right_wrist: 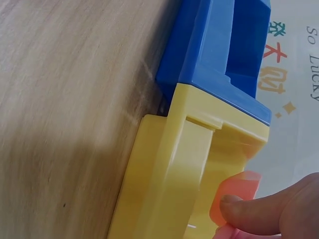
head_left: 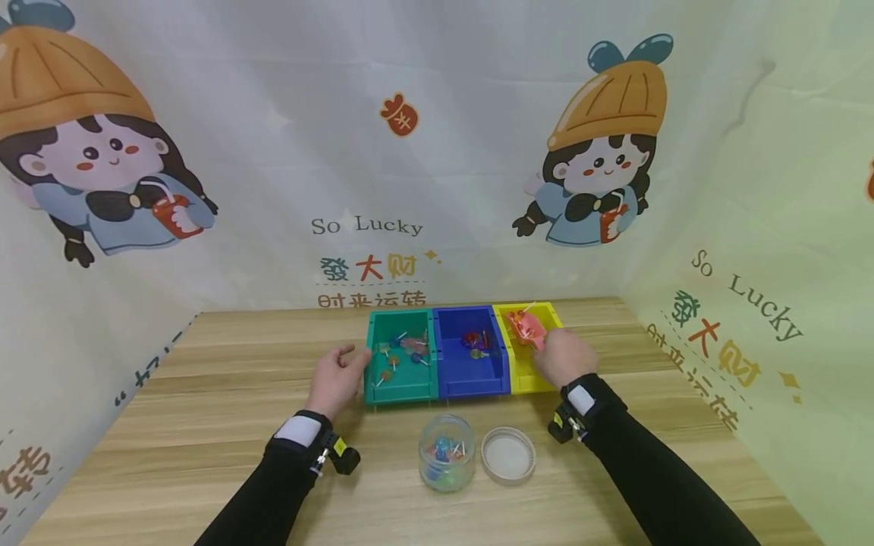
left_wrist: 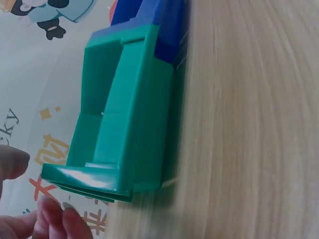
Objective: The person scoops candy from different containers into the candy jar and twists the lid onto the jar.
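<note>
My right hand (head_left: 565,358) grips a small pink scoop (head_left: 527,327) inside the yellow bin (head_left: 539,383). Small red pieces with pale sticks lie at the scoop, and the thumb presses on its pink plastic in the right wrist view. At the left side of the green bin (head_left: 403,393) is my left hand (head_left: 337,379), thumb and fingers apart around the bin's corner in the left wrist view. Several small coloured pieces with thin sticks (head_left: 393,361) are scattered in the green bin. Between these two bins, the blue bin (head_left: 473,385) has a small cluster of red and yellowish pieces (head_left: 476,343).
In front of the bins stands a clear jar (head_left: 447,470) holding several coloured pieces. Its round lid (head_left: 508,455) lies on the wooden table (head_left: 225,425) just right of it. A printed cloth (head_left: 471,174) hangs behind and at both sides.
</note>
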Motion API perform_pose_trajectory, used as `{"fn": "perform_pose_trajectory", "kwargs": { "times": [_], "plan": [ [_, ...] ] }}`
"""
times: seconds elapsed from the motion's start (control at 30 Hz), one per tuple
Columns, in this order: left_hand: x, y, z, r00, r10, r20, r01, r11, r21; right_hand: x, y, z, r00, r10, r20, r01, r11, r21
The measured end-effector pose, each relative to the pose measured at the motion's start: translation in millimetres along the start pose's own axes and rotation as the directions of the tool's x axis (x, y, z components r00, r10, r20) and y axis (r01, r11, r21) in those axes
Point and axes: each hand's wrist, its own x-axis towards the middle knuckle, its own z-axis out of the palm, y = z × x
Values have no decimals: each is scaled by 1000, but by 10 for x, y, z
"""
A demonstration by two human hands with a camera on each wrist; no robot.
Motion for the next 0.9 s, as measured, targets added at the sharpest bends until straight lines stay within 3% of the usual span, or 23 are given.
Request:
{"fn": "perform_pose_trajectory", "kwargs": {
  "times": [0.4, 0.63, 0.9],
  "plan": [
    [-136, 54, -66, 996, 87, -14, -88, 992, -86, -139, 88, -114, 999, -12, -34, 14, 999, 47],
    [-257, 72, -103, 990, 135, 25, -131, 984, -120, -199, 144, -175, 998, -51, -42, 54, 996, 74],
    [-399, 106, -87, 986, 149, 81, -137, 982, -132, -322, 181, -316, 990, -107, -96, 115, 990, 79]
  ]
}}
